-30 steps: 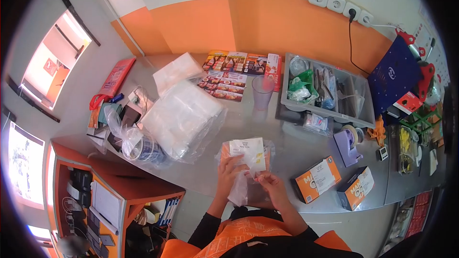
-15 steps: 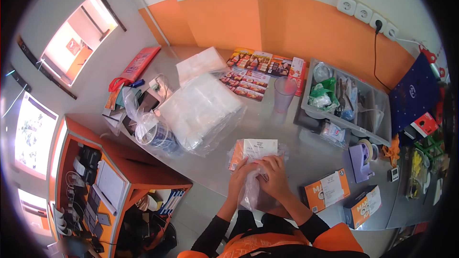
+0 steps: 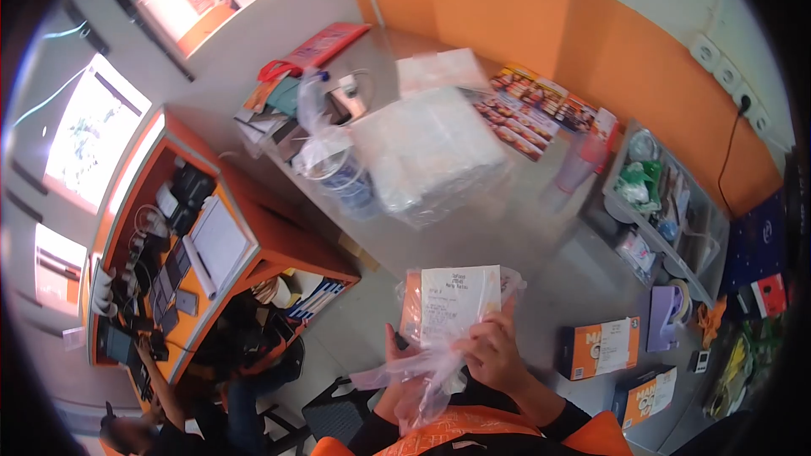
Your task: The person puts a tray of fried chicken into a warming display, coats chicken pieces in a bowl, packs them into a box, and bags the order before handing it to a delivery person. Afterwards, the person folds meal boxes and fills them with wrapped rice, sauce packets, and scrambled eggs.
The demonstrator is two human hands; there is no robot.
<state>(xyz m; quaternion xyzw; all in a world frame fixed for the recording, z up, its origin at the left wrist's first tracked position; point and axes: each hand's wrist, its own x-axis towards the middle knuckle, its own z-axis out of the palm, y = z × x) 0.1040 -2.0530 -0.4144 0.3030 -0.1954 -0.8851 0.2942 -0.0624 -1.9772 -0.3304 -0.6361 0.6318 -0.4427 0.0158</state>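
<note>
A small orange box (image 3: 412, 307) with a white printed receipt (image 3: 456, 295) on it sits inside a clear plastic bag (image 3: 443, 363), above the near table edge. My right hand (image 3: 494, 353) pinches the bag near the box's lower right corner with bent fingers. On the other side, my left hand (image 3: 397, 371) grips the bag from below left, thumb up beside the box; gathered plastic hides part of its fingers. The bag's loose end hangs toward my body.
Two orange boxes with receipts, one box (image 3: 583, 350) behind another box (image 3: 638, 397), lie right beside a purple tape dispenser (image 3: 663, 318). A plastic organizer (image 3: 714, 274), a cup (image 3: 573, 165) and a wrapped white stack (image 3: 435, 148) stand farther back. Lower left, a person's arm (image 3: 165, 384) reaches a desk.
My view has turned left. Both hands have brought the bagged box off the table toward my body, its receipt facing me. A seated person has come into view at lower left.
</note>
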